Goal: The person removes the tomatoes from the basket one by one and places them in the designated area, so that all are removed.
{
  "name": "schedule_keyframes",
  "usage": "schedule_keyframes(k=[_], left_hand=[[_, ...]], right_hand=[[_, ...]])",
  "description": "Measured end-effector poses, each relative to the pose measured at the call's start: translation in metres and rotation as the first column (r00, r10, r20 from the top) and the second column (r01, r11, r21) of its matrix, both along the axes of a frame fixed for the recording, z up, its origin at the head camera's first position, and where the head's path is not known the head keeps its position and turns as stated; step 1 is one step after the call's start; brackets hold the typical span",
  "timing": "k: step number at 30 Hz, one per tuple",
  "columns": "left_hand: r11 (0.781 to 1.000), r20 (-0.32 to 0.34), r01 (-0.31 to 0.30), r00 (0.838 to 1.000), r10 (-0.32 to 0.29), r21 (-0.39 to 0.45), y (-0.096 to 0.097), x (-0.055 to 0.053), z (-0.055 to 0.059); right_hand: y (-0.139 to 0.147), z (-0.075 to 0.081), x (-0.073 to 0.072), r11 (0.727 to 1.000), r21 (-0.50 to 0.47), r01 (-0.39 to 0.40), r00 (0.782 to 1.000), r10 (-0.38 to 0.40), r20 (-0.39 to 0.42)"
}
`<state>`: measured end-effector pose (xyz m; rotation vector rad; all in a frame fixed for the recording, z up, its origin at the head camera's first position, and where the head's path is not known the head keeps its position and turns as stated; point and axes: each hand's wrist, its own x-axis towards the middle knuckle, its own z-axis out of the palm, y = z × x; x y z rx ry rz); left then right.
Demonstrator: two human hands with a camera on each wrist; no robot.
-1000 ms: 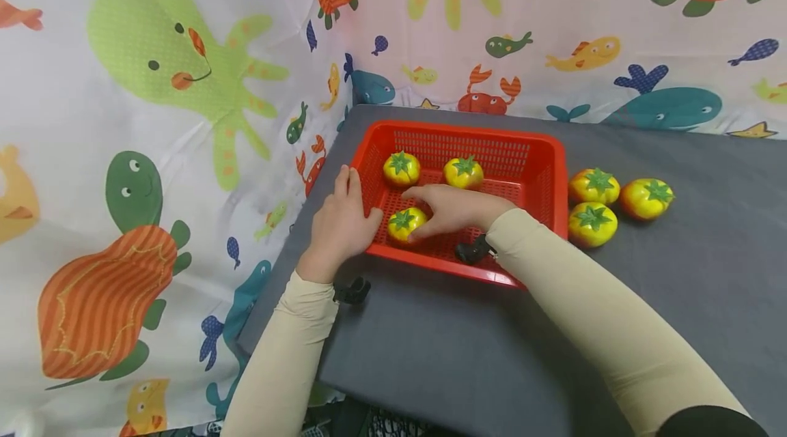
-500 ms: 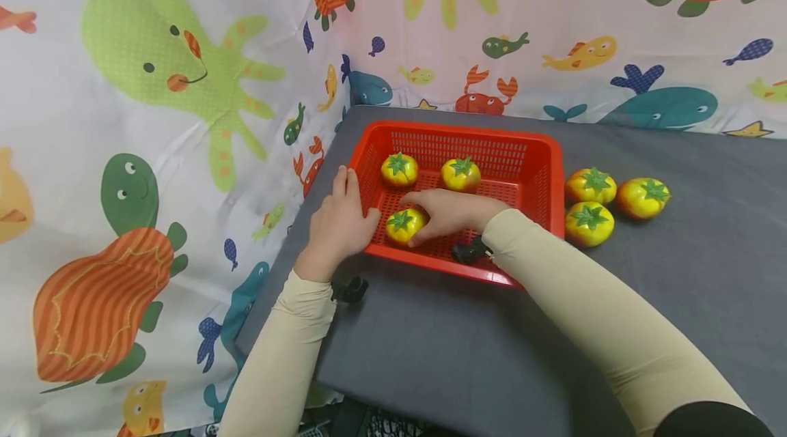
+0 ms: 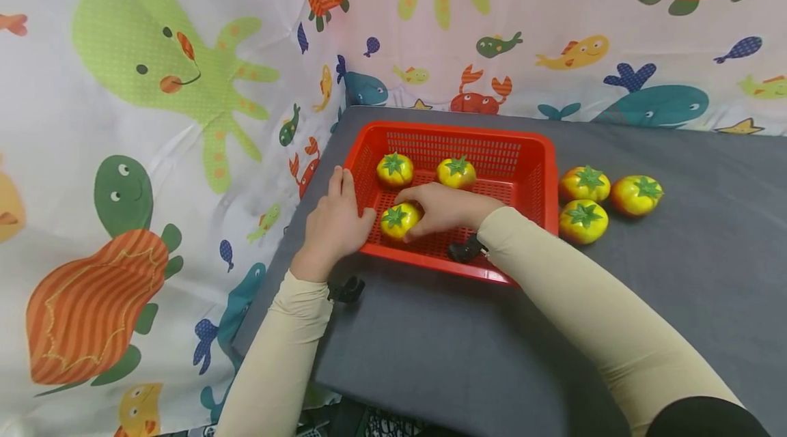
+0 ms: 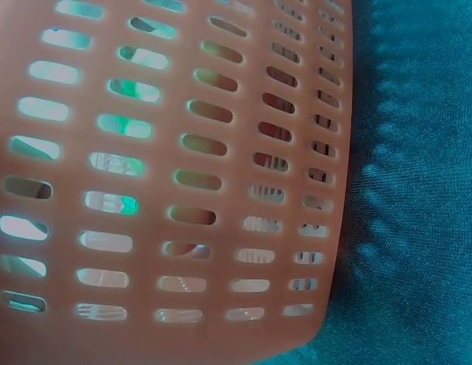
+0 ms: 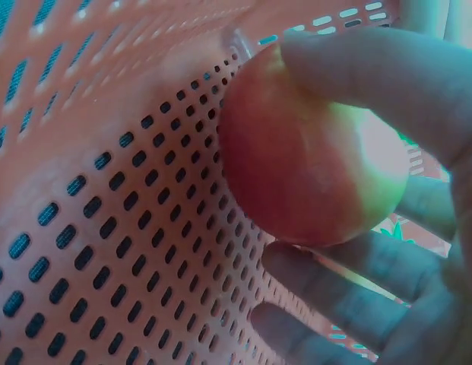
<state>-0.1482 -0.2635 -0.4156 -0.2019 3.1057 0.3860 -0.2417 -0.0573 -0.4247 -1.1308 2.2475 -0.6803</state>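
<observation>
Right hand [image 3: 444, 207]: is holding a yellow-and-red fruit [image 3: 397, 220] between thumb and fingers. Yellow-and-red fruit, green leaf top facing up: is sitting inside the red basket [image 3: 461, 129], in its near left corner; whether it is touching the bottom cannot be told. Left hand [image 3: 335, 227]: is lying over the basket's left rim, fingers stretching out straight, thumb spreading away. Back left fruit [image 3: 395, 172] and back middle fruit [image 3: 456, 174]: are resting inside the basket, apart from each other. Three loose fruits [image 3: 583, 222]: are standing close together on the grey table [image 3: 443, 348], just outside the basket's right side. Patterned cloth [image 3: 49, 82]: is hanging behind and left.
</observation>
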Motion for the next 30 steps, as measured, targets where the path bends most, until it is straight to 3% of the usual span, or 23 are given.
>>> schedule_keyframes(k=[10, 18, 30], left_hand=[[1.0, -0.014, -0.002, 1.0, 0.002, 0.006, 0.002, -0.001, 0.002], [1.0, -0.013, -0.002, 1.0, 0.002, 0.007, 0.001, 0.001, 0.002], [1.0, -0.014, -0.001, 1.0, 0.001, -0.008, 0.002, 0.001, 0.004]], right_hand=[[0.0, 0.005, -0.003, 0.993, -0.101, 0.058, 0.998, -0.06, -0.023], [0.005, 0.011, -0.004, 0.975, -0.167, 0.143, 0.99, -0.14, 0.027], [0.022, 0.028, -0.007, 0.913, -0.267, 0.307, 0.951, -0.288, 0.108]])
